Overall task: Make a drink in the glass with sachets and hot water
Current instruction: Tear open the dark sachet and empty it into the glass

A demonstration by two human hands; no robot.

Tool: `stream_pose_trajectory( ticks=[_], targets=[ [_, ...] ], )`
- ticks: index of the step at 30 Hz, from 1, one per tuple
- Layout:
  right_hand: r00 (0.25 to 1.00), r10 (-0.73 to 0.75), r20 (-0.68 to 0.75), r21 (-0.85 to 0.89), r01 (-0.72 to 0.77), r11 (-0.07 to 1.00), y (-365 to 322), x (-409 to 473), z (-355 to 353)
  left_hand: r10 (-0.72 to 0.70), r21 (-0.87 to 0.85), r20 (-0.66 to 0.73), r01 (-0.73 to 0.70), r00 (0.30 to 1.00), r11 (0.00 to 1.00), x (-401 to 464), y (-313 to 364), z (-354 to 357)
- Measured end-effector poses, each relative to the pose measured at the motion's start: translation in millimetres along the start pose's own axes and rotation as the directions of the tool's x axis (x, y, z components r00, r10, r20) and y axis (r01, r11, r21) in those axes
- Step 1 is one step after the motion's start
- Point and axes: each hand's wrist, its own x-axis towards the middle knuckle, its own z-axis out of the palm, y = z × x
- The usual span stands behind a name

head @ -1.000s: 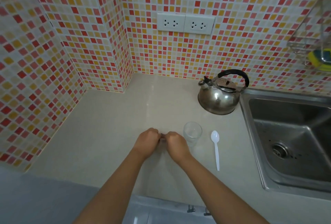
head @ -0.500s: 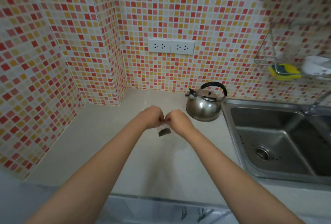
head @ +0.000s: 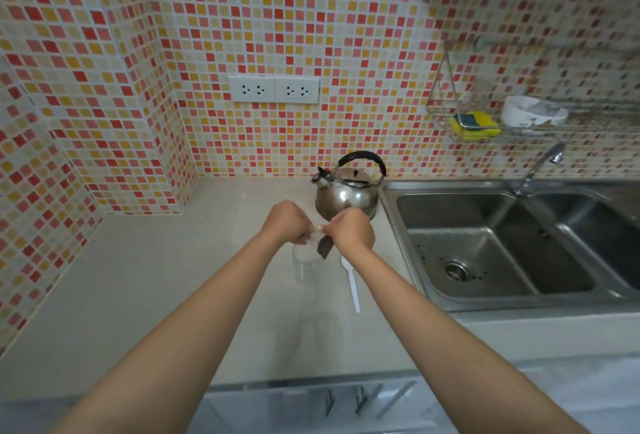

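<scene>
A small dark sachet point(head: 325, 247) hangs above a clear glass point(head: 306, 264), pinched at its top edge between two bare hands over a pale kitchen desk point(head: 145, 288). The left hand point(head: 289, 224) has its grip closed on the sachet's upper left corner, the right hand point(head: 351, 231) has its grip closed on the upper right corner, and the fingertips of both nearly meet. The sachet's lower end points down at the rim of the glass, which stands upright on the desk just below the hands; whether the packet is torn open cannot be made out. A white plastic spoon point(head: 351, 283) lies flat on the desk just right of the glass, bowl away from the person, partly under the right wrist. Behind the hands, a steel kettle point(head: 346, 196) with a black handle stands near the back wall, beside the rim of a double steel sink point(head: 491, 246). A pair of white wall sockets point(head: 273, 88) sits in the red, orange and yellow mosaic tile above. To the right, a wire rack point(head: 446, 111) on the wall holds a yellow sponge point(head: 476, 125) and a white dish point(head: 530, 113), above the tap point(head: 538, 166).
</scene>
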Motion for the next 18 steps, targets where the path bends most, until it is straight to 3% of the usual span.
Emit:
stream_pose_trajectory(
  ticks=[4,7,11,18],
  targets=[
    [0.981,0.087,0.172,0.246,-0.129,0.961,0,2,-1,-0.116,-0.086,0.062,0.121,0.991,0.989,4,4,7],
    [0.964,0.108,0.243,0.367,-0.195,0.910,-2,-1,-4,-0.116,-0.074,0.068,0.121,0.991,0.990,6,3,9],
    [0.925,0.126,0.358,0.375,-0.266,0.888,-6,-4,-9,-0.109,-0.052,0.092,0.114,0.990,0.992,2,2,10],
    [0.915,0.099,0.391,0.423,-0.274,0.864,-2,0,-9,-0.014,-0.155,0.136,0.036,0.991,0.987,-6,-6,9]
  ],
)
